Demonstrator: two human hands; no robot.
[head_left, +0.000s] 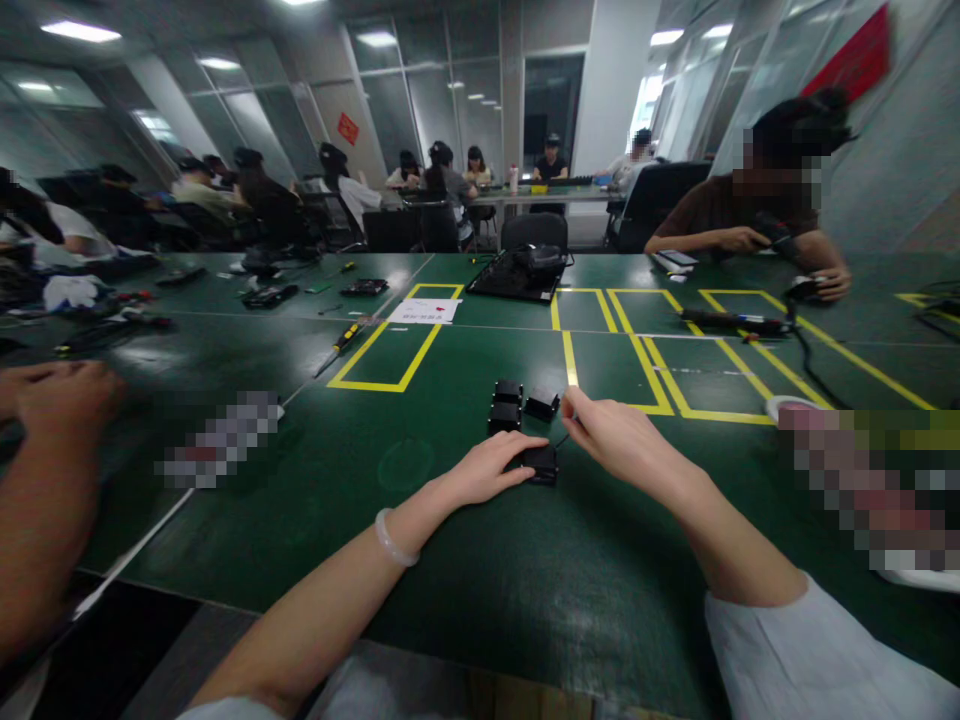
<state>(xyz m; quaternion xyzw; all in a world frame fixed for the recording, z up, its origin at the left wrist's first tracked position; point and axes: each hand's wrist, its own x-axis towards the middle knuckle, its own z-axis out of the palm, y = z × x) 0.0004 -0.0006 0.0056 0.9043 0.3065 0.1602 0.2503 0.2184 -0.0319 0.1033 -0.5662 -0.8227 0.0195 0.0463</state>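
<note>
My left hand (491,467) rests on the green table with a small black box (543,466) held between its thumb and fingers. My right hand (609,432) is closed in a pinch just right of and above that box. From its fingertips a thin dark strip (562,440) runs down toward the box; whether it is a wire or a tool tip, I cannot tell. Beyond my hands lie more small black boxes: two in a column (507,405) and one tilted beside them (542,402).
Yellow tape rectangles (367,387) mark the table (465,560). A screwdriver (346,338), a white paper sheet (426,311) and a black panel (510,278) lie farther back. Another person's arm (49,480) is at left; a co-worker (780,200) sits across at right. Blurred objects (862,490) flank me.
</note>
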